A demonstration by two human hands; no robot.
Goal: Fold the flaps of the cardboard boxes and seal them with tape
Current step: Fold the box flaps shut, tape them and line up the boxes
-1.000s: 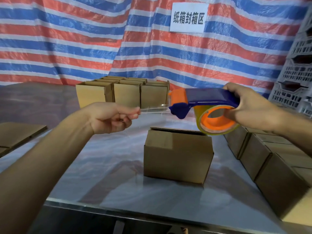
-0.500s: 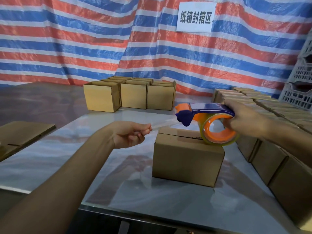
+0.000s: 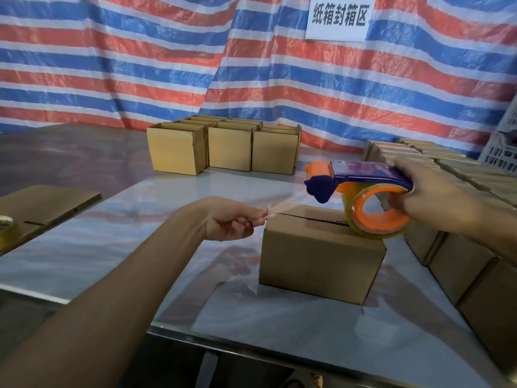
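Fingers (image 3: 253, 212) of the left hand (image 3: 229, 219) are pinching the free end of the clear tape (image 3: 288, 198), closed narrow on it, just beside the left top edge of the centre box (image 3: 321, 256). The right hand (image 3: 436, 203) is gripping the tape dispenser (image 3: 361, 177), fingers wrapping over its blue handle and into the orange core of the roll (image 3: 377, 217), which is resting on or just over the box top at its right side. The tape is spanning from pinch to dispenser above the seam (image 3: 316, 218). Judged reason: the two hands are pulling apart to keep the strip taut and lined up with the seam before laying it down. The centre box is sitting mid-bench, nearer the front edge; its flaps are lying folded shut, not yet taped, contents hidden. A block of boxes (image 3: 229, 148) is standing at the far edge of the bench (image 3: 140, 242), and a row of boxes (image 3: 458, 259) is running along the right edge. What is in either lot cannot be told. Flat cardboard (image 3: 42, 203) is lying off the left edge. A striped tarp (image 3: 140, 65) is hanging behind.
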